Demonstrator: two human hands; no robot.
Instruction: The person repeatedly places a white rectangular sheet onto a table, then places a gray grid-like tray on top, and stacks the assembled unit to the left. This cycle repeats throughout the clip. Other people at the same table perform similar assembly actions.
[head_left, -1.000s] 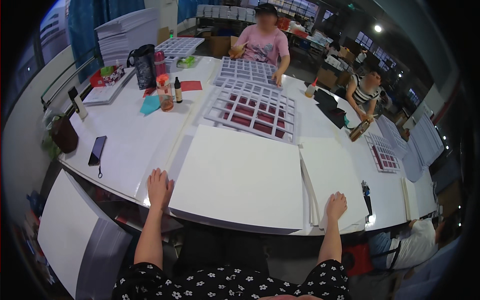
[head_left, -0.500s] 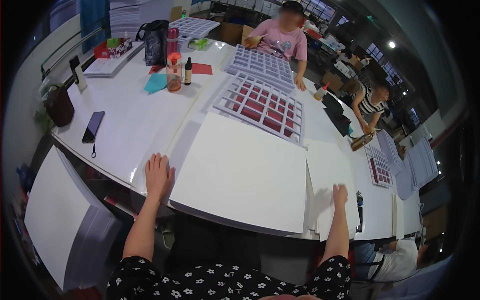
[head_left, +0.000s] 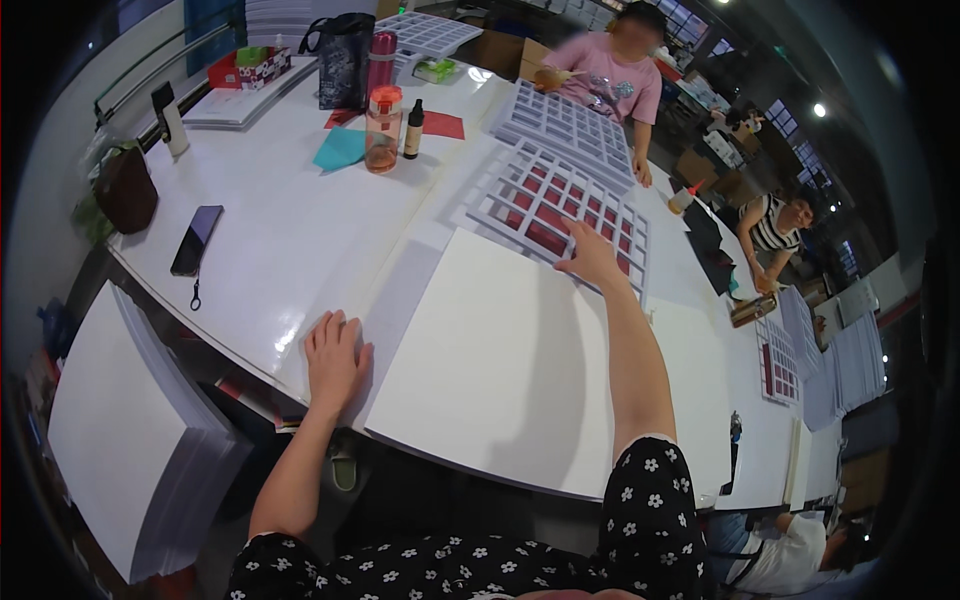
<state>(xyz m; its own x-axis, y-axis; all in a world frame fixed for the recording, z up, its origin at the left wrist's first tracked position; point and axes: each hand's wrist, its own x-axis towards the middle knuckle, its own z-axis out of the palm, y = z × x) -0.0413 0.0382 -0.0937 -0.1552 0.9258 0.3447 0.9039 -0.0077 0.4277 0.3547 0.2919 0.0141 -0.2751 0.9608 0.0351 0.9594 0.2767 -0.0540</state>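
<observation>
My left hand (head_left: 337, 362) lies on the white tabletop with its fingers spread, just left of a stack of large white boards (head_left: 490, 370), and holds nothing. Stretched out over that stack, my right hand (head_left: 592, 252) reaches the near edge of a white lattice frame (head_left: 480, 208) with dark red showing in some of its cells. Its fingers are apart at the frame's bars; whether they touch the bars I cannot tell. Behind it lies a stack of similar white lattice frames (head_left: 565, 125).
A phone (head_left: 196, 240), a pink-lidded bottle (head_left: 383, 130), a small dropper bottle (head_left: 414, 130) and a dark bag (head_left: 343, 62) stand or lie at the left. More boards (head_left: 120, 420) are stacked lower left. Two co-workers, in pink (head_left: 610, 70) and stripes (head_left: 772, 225), work across the table.
My right hand has moved from the right side of the board stack up and left to the lattice frame, its fingers opening out. The left hand stays on the table. The view has shifted.
</observation>
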